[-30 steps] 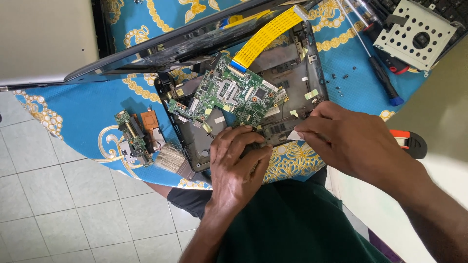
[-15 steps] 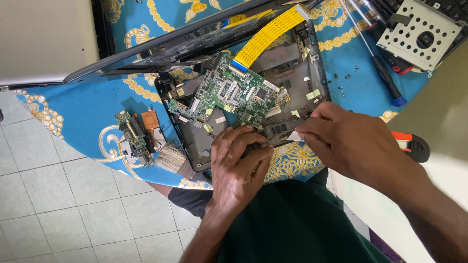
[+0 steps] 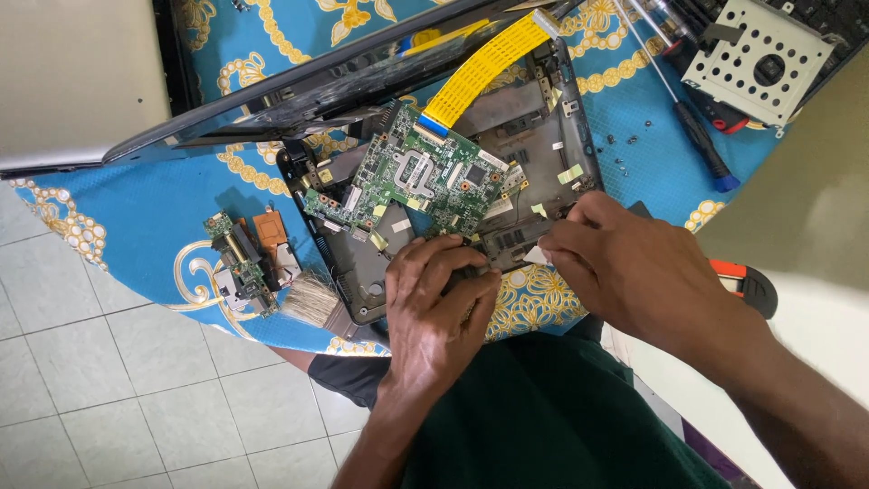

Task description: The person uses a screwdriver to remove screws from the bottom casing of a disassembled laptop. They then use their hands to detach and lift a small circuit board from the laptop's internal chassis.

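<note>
An opened black laptop base [image 3: 543, 127] lies on a blue patterned cloth, with a green motherboard [image 3: 416, 177] tilted on top of it. A yellow ribbon cable [image 3: 480, 68] runs from the board's top edge up toward the raised lid [image 3: 299, 91]. My left hand [image 3: 439, 299] curls over the base's near edge, fingertips just below the motherboard. At the base's near right corner, my right hand [image 3: 625, 263] pinches a small white piece [image 3: 536, 256].
A small circuit board with a copper heatsink [image 3: 244, 258] and a brush [image 3: 312, 303] lie left of the base. A blue-tipped screwdriver [image 3: 697, 140], loose screws and a perforated metal drive bracket [image 3: 756, 59] sit at the right. An orange-and-black tool [image 3: 747, 285] lies beside my right wrist.
Both hands stay at the base's near edge; only the view shifts slightly.
</note>
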